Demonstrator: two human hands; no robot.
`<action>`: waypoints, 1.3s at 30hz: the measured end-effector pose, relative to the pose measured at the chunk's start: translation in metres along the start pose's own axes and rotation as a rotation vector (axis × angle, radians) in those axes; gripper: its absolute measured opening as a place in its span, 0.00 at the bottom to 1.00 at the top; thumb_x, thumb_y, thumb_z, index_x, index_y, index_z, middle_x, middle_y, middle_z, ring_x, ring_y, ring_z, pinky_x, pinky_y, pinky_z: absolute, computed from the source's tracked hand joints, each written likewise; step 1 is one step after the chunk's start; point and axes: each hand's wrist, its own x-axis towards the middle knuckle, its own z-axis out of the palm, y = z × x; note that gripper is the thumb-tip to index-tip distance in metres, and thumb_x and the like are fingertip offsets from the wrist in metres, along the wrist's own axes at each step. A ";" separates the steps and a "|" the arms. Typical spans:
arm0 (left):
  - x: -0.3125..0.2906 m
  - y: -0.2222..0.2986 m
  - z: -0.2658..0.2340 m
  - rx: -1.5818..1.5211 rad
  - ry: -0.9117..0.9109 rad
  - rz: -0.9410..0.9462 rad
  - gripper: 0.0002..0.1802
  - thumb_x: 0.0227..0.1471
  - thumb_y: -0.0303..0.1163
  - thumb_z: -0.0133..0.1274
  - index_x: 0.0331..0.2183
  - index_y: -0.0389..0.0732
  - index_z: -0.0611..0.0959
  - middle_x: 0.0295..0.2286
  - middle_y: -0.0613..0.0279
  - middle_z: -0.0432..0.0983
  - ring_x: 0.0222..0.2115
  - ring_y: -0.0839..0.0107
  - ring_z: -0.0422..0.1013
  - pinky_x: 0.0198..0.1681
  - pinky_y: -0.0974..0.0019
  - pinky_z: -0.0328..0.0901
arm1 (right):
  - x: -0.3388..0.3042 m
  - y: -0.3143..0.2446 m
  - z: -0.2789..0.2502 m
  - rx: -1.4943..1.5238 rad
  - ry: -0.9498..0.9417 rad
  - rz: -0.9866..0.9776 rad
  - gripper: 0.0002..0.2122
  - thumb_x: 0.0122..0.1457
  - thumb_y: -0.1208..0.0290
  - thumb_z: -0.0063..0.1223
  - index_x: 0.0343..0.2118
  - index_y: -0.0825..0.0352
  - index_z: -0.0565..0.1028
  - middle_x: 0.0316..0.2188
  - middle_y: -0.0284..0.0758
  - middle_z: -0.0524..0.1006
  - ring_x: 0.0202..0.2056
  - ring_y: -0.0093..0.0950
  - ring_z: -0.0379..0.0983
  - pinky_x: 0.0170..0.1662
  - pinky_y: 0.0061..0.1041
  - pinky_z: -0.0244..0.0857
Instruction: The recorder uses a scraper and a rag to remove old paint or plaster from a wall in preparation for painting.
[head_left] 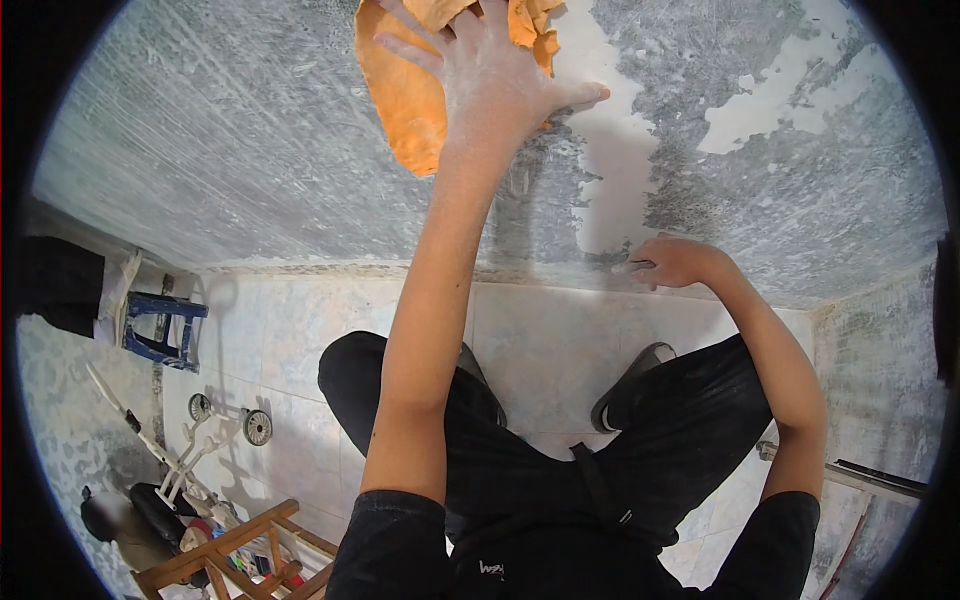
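Note:
My left hand [490,85] reaches up the grey wall [300,130], fingers spread and pressed flat over a crumpled orange sheet [405,110] with ragged edges. I cannot tell if the sheet is cloth or paper. Whitish dust coats this hand. Beside it a smooth pale strip [610,170] runs down the wall. Low on the wall, near that strip's lower end, my right hand [680,262] has its fingers curled in. Whether anything is in them is too small to make out.
More pale patches [770,95] mark the wall at the right. On the tiled floor [540,320] to the left stand a blue stool [165,330] and a white frame with wheels [257,427]. A wooden frame [235,550] and another person [135,540] are at the lower left.

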 end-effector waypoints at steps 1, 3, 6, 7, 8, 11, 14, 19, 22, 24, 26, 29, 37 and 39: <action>-0.002 -0.002 0.003 0.006 0.001 -0.001 0.75 0.28 0.61 0.74 0.66 0.29 0.54 0.57 0.25 0.57 0.60 0.30 0.55 0.66 0.35 0.48 | 0.000 -0.004 -0.003 0.025 -0.026 0.027 0.24 0.62 0.52 0.56 0.51 0.70 0.78 0.47 0.46 0.78 0.43 0.40 0.80 0.51 0.38 0.69; -0.004 0.005 0.008 -0.121 0.038 -0.012 0.73 0.29 0.62 0.73 0.65 0.30 0.56 0.55 0.28 0.62 0.59 0.32 0.57 0.66 0.31 0.44 | 0.004 0.005 0.002 -0.025 0.021 -0.012 0.24 0.62 0.52 0.56 0.51 0.70 0.78 0.46 0.46 0.78 0.41 0.40 0.81 0.50 0.38 0.69; -0.010 0.029 0.008 -0.166 -0.158 -0.088 0.69 0.31 0.61 0.73 0.65 0.33 0.59 0.52 0.31 0.66 0.57 0.34 0.61 0.66 0.28 0.41 | 0.006 0.012 0.003 -0.027 0.028 -0.031 0.25 0.62 0.52 0.56 0.50 0.70 0.78 0.46 0.46 0.78 0.39 0.38 0.82 0.49 0.38 0.70; -0.011 0.035 0.002 -0.172 -0.158 -0.090 0.69 0.31 0.61 0.73 0.65 0.33 0.59 0.52 0.31 0.66 0.57 0.34 0.61 0.66 0.28 0.41 | 0.005 0.009 0.001 0.021 -0.011 -0.015 0.25 0.62 0.51 0.56 0.50 0.70 0.78 0.46 0.46 0.78 0.38 0.38 0.82 0.49 0.38 0.70; -0.013 0.041 -0.005 -0.120 -0.153 -0.073 0.68 0.31 0.62 0.72 0.64 0.34 0.61 0.51 0.31 0.68 0.56 0.35 0.62 0.66 0.28 0.40 | 0.004 0.009 0.000 0.020 -0.012 -0.009 0.25 0.62 0.51 0.56 0.50 0.70 0.78 0.46 0.46 0.78 0.38 0.38 0.82 0.49 0.38 0.70; -0.011 0.026 -0.002 -0.114 -0.117 -0.036 0.66 0.32 0.64 0.71 0.63 0.34 0.63 0.49 0.32 0.69 0.54 0.36 0.64 0.66 0.28 0.40 | 0.004 0.009 -0.008 0.054 0.006 0.016 0.24 0.63 0.51 0.56 0.49 0.71 0.79 0.43 0.46 0.80 0.36 0.36 0.82 0.46 0.36 0.71; 0.001 0.013 -0.009 -0.133 -0.111 -0.001 0.66 0.31 0.65 0.71 0.63 0.34 0.64 0.50 0.33 0.69 0.55 0.37 0.64 0.66 0.30 0.41 | 0.000 0.013 -0.014 0.113 -0.005 0.009 0.24 0.63 0.51 0.55 0.47 0.71 0.80 0.39 0.45 0.82 0.35 0.35 0.81 0.43 0.35 0.72; 0.024 -0.014 -0.031 0.001 0.222 0.238 0.66 0.31 0.64 0.72 0.62 0.32 0.64 0.54 0.34 0.67 0.60 0.40 0.61 0.67 0.35 0.45 | -0.004 0.003 -0.016 0.143 -0.009 0.064 0.22 0.63 0.53 0.55 0.45 0.72 0.80 0.35 0.42 0.84 0.35 0.35 0.81 0.40 0.34 0.71; 0.033 -0.028 -0.049 0.057 0.108 -0.036 0.72 0.29 0.64 0.74 0.64 0.28 0.60 0.59 0.34 0.62 0.65 0.41 0.54 0.69 0.44 0.46 | -0.004 0.012 -0.012 0.129 0.030 0.000 0.23 0.63 0.52 0.54 0.45 0.71 0.80 0.32 0.42 0.84 0.34 0.34 0.80 0.40 0.34 0.71; 0.035 -0.043 -0.052 0.035 0.133 -0.069 0.74 0.28 0.63 0.75 0.64 0.27 0.59 0.60 0.34 0.60 0.65 0.40 0.53 0.69 0.45 0.47 | -0.003 0.016 -0.010 0.136 0.043 -0.014 0.22 0.63 0.52 0.54 0.45 0.71 0.80 0.31 0.42 0.84 0.34 0.35 0.81 0.40 0.35 0.71; 0.035 -0.047 -0.048 -0.014 0.163 -0.109 0.77 0.26 0.62 0.76 0.66 0.26 0.56 0.62 0.33 0.56 0.65 0.39 0.51 0.70 0.47 0.47 | -0.002 0.018 -0.010 0.142 0.057 -0.027 0.22 0.63 0.53 0.54 0.45 0.71 0.80 0.31 0.41 0.83 0.34 0.35 0.81 0.40 0.35 0.71; 0.033 -0.039 -0.049 -0.071 0.116 -0.131 0.77 0.27 0.63 0.76 0.66 0.26 0.56 0.62 0.32 0.56 0.66 0.39 0.50 0.69 0.47 0.47 | -0.006 0.016 -0.010 0.162 0.023 -0.003 0.21 0.63 0.54 0.54 0.45 0.71 0.80 0.31 0.42 0.83 0.35 0.35 0.81 0.41 0.36 0.71; 0.023 -0.088 -0.024 0.344 0.046 0.313 0.77 0.23 0.86 0.60 0.57 0.25 0.73 0.56 0.12 0.57 0.64 0.19 0.45 0.61 0.16 0.28 | 0.000 0.002 -0.008 0.077 0.015 0.018 0.26 0.67 0.46 0.48 0.42 0.70 0.81 0.29 0.43 0.83 0.34 0.37 0.81 0.43 0.37 0.70; 0.020 -0.081 -0.021 0.428 -0.049 0.264 0.77 0.23 0.86 0.60 0.57 0.25 0.73 0.55 0.13 0.59 0.63 0.19 0.47 0.62 0.16 0.29 | 0.000 0.000 -0.007 0.062 0.026 0.012 0.26 0.67 0.46 0.47 0.42 0.70 0.81 0.30 0.43 0.83 0.34 0.37 0.81 0.43 0.37 0.70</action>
